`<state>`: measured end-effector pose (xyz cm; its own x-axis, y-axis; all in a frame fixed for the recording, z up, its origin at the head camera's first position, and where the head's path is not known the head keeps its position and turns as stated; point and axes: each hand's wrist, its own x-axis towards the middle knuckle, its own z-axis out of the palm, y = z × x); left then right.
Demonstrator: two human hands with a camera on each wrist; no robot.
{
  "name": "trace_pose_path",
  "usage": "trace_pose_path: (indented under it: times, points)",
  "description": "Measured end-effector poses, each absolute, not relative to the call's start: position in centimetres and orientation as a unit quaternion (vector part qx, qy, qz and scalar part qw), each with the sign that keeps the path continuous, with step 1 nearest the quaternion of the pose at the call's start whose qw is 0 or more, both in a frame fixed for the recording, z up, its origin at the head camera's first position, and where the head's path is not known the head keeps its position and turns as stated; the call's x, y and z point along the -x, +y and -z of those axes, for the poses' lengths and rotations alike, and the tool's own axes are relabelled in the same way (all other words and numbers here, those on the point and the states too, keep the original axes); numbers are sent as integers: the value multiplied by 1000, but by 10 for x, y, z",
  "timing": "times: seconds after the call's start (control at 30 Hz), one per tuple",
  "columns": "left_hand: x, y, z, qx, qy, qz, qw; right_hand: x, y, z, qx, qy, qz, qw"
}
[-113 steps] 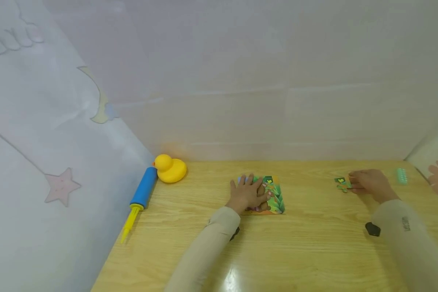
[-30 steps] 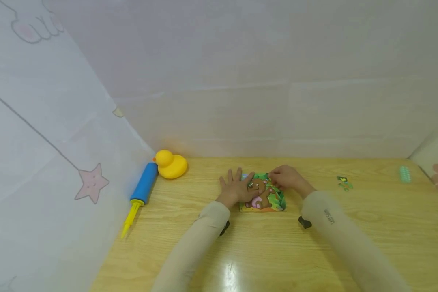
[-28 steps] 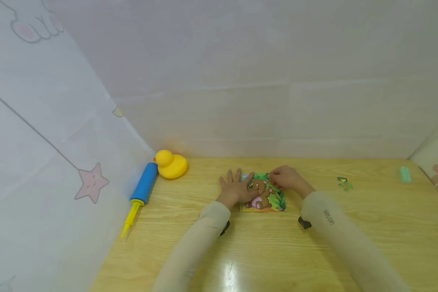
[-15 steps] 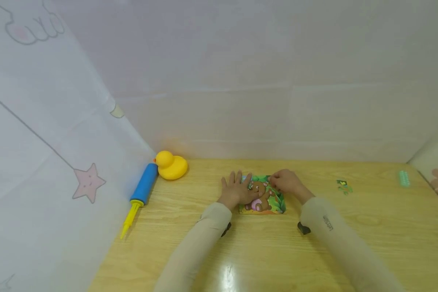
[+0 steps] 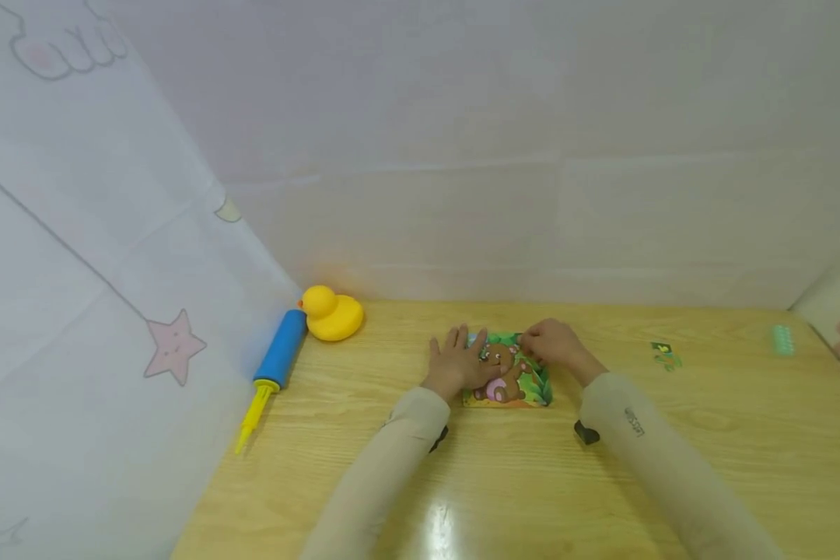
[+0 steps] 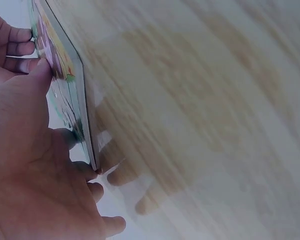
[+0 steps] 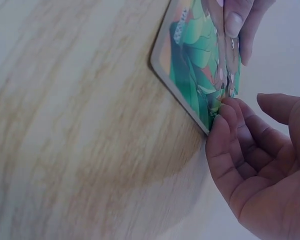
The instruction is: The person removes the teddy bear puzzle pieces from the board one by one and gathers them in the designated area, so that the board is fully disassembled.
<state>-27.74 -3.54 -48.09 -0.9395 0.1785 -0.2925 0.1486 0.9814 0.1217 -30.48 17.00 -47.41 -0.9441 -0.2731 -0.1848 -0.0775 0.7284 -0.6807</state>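
A bear jigsaw puzzle point(image 5: 504, 389) on a thin board lies on the wooden table. My left hand point(image 5: 453, 367) rests on its left part with fingers spread and thumb across the bear; the left wrist view shows the palm of that hand point(image 6: 35, 150) beside the board. At the puzzle's upper right corner is my right hand point(image 5: 553, 346). In the right wrist view, the thumb and index finger of that hand point(image 7: 265, 175) pinch a small green-yellow puzzle piece point(image 7: 216, 107), mostly covered by the fingertips. Two or so loose puzzle pieces point(image 5: 665, 356) lie to the right.
At the left, a yellow rubber duck point(image 5: 334, 317) sits by the head of a blue and yellow hand pump point(image 5: 282, 350). A pale green bumpy block point(image 5: 783, 340) lies at the far right. Printed cloth walls point(image 5: 420, 225) border the table.
Since the oldest frame, my right hand has left the loose pieces and come left to the puzzle's corner. My left hand has shifted left, baring the bear. Over the last second both stay nearly still.
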Motion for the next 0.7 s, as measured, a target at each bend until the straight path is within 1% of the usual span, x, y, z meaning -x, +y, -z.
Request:
trace_pose_path:
  times: [0.27, 0.7]
  points:
    - [278, -34, 480, -81, 983, -46, 159, 306, 172, 474, 78, 904, 390, 155]
    - [282, -34, 486, -78, 983, -45, 163, 306, 171, 476, 64, 889, 424, 160]
